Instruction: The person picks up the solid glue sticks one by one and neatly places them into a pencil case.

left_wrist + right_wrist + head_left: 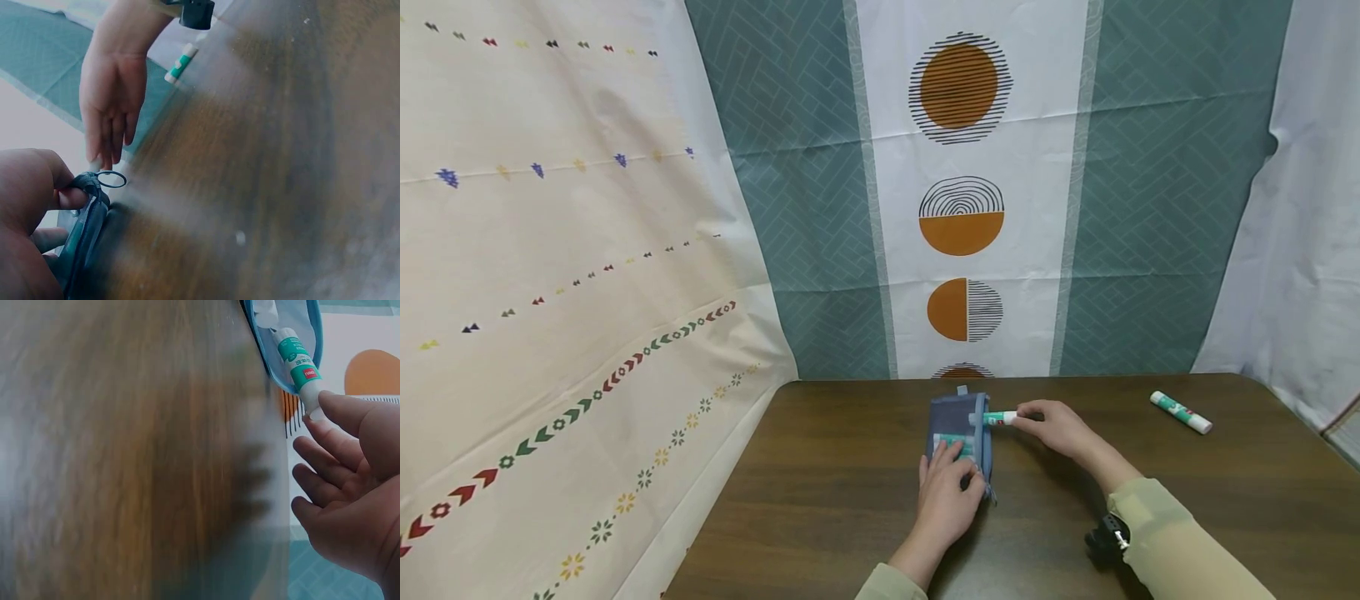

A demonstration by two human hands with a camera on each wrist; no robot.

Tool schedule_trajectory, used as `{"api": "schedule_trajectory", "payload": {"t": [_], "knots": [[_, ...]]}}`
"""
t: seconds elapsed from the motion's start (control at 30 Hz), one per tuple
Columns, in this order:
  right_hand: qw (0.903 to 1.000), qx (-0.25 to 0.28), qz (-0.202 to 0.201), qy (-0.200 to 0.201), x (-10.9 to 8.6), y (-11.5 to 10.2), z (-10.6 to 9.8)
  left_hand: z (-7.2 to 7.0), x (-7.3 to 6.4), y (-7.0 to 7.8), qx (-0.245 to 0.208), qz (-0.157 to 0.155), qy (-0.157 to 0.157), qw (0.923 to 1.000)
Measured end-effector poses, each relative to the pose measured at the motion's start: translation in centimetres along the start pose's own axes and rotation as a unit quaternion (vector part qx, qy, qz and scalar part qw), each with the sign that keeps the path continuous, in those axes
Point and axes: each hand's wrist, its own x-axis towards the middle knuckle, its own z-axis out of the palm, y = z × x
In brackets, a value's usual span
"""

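Observation:
A blue-grey zip pouch (pixel 951 408) with a see-through side lies on the table, its mouth facing right. My left hand (pixel 950 498) grips its near end; in the left wrist view the thumb and fingers pinch the pouch edge (pixel 87 234) beside a ring-shaped zip pull (pixel 112 179). Between thumb and index finger, my right hand (pixel 1060 429) pinches the white end of a green-and-white glue stick (pixel 299 362). The stick's far end is inside the pouch mouth. Another glue stick (pixel 953 438) shows through the pouch side, partly covered by my left fingers.
On the right of the brown wooden table (pixel 820 475) lies one more glue stick (pixel 1180 412). Patterned cloths hang behind the table (pixel 966 208) and along its left side (pixel 587 333). A black device (pixel 1107 540) is strapped at my right wrist.

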Motion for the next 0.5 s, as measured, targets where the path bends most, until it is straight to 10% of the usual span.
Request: {"api": "schedule_trajectory", "payload": {"t": [0.5], "knots": [[0.9999, 0.004, -0.010, -0.013, 1.2, -1.4, 2.0, 0.1, 0.1, -0.2, 0.000, -0.006, -0.011, 0.9999]]}}
